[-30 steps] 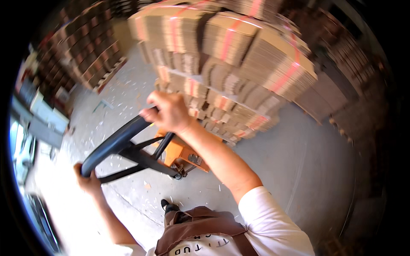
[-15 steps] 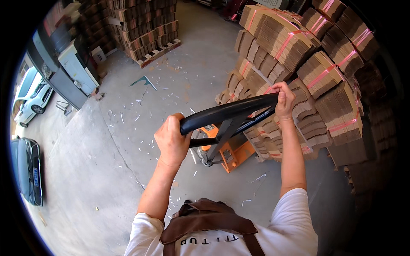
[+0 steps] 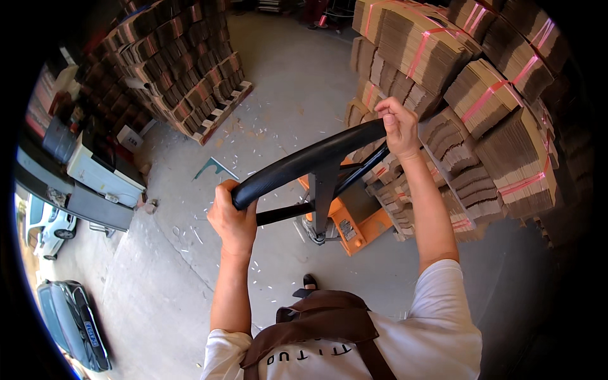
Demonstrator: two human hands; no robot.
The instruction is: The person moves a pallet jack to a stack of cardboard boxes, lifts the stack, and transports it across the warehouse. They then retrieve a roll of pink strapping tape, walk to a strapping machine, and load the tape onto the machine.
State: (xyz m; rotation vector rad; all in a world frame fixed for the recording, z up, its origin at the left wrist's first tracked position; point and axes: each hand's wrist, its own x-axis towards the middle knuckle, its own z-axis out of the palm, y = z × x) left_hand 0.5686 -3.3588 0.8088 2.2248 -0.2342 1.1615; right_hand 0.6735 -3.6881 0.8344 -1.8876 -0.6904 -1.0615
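Black pallet-jack handle [image 3: 310, 163] gripped by left hand [image 3: 233, 221] and right hand [image 3: 398, 126].

Grey concrete floor [image 3: 285, 76] bears scattered pale scraps [image 3: 190, 234], a wooden pallet [image 3: 221, 114] of stacked cardboard bundles, and an orange pallet jack [image 3: 354, 221].

Both the left hand [image 3: 233, 221] and the right hand [image 3: 398, 125] grip the black looped handle [image 3: 307, 163] of an orange pallet jack [image 3: 354, 221]. Strapped bundles of flat brown cardboard [image 3: 481, 95] are stacked just beyond the jack.

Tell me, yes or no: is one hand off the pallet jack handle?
No. The left hand and right hand each grip an end of the black handle.
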